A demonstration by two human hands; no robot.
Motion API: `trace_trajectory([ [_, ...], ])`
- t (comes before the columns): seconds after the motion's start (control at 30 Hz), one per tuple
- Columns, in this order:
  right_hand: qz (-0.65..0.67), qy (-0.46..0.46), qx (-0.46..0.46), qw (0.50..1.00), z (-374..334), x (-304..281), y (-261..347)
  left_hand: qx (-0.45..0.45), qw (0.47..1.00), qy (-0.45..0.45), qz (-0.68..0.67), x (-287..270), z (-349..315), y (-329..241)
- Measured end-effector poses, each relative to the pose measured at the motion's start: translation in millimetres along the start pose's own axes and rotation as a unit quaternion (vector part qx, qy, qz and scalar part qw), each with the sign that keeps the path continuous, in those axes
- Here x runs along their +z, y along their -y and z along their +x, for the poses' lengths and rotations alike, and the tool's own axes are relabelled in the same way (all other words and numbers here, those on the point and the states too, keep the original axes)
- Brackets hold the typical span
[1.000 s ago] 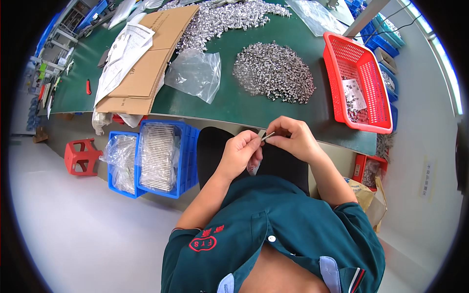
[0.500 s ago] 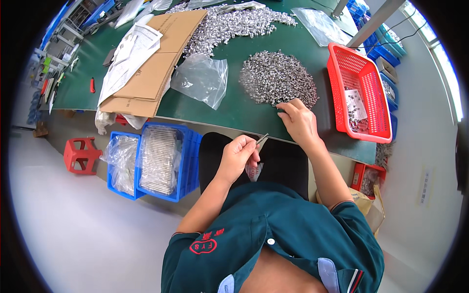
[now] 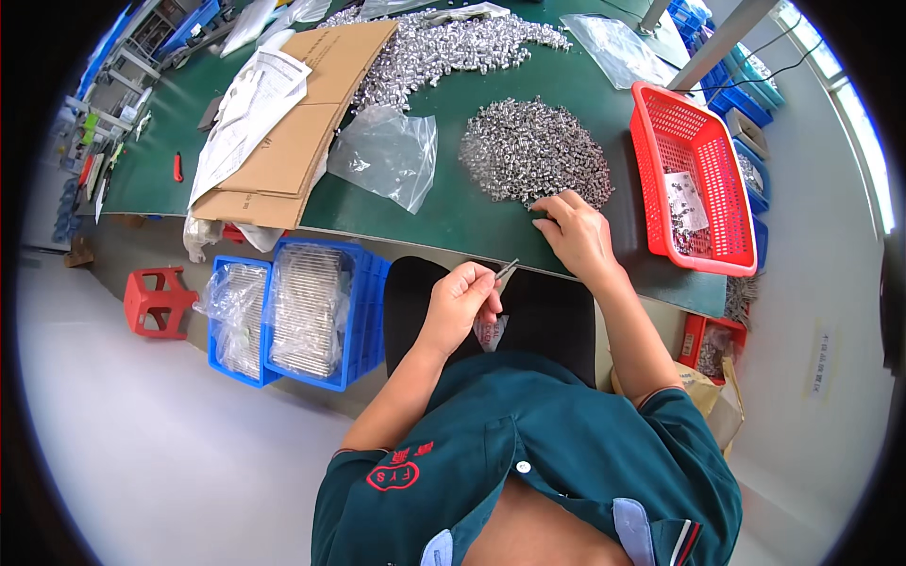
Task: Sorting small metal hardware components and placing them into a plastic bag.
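My left hand (image 3: 460,304) is closed in a pinch just off the table's front edge. Between its thumb and finger is a thin metal rod (image 3: 508,269), its tip pointing up and to the right. My right hand (image 3: 578,238) reaches over the green table to the near edge of a heap of small metal fittings (image 3: 533,151). Its index fingertip touches the heap, and the thumb stands apart below it; no piece shows between them. Farther back on the table lies a second, larger spread of shinier metal pieces (image 3: 453,47).
Right of the heap stands a red plastic basket (image 3: 645,170) with small parts and a paper slip. To the left lie a clear plastic bag (image 3: 385,156), cardboard (image 3: 283,151), papers and a red cutter (image 3: 177,167). Blue crates (image 3: 363,302) and a red stool (image 3: 159,300) stand below.
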State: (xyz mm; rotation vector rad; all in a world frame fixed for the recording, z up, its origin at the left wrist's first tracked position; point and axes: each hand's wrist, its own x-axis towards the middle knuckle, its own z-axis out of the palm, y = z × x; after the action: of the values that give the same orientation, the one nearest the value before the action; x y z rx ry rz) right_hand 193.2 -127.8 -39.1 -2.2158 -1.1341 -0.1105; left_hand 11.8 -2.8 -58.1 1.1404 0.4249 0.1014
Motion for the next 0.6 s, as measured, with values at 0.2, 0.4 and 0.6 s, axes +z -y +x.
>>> trace_trajectory([
  [0.2, -0.015, -0.008, -0.008, 1.000, 4.9, 5.3, 2.3, 0.004, 1.000, -0.009, 0.002, -0.5, -0.7, 3.3],
  [0.4, -0.037, -0.007, -0.007, 0.999, 5.9, 9.9, 2.7, -0.001, 1.000, -0.009, 0.001, -0.5, -1.4, 3.1],
  [0.6, -0.030, 0.001, -0.002, 1.000, 4.0, 6.9, 7.1, 0.002, 1.000, -0.007, 0.003, -1.7, -1.8, 2.8],
])
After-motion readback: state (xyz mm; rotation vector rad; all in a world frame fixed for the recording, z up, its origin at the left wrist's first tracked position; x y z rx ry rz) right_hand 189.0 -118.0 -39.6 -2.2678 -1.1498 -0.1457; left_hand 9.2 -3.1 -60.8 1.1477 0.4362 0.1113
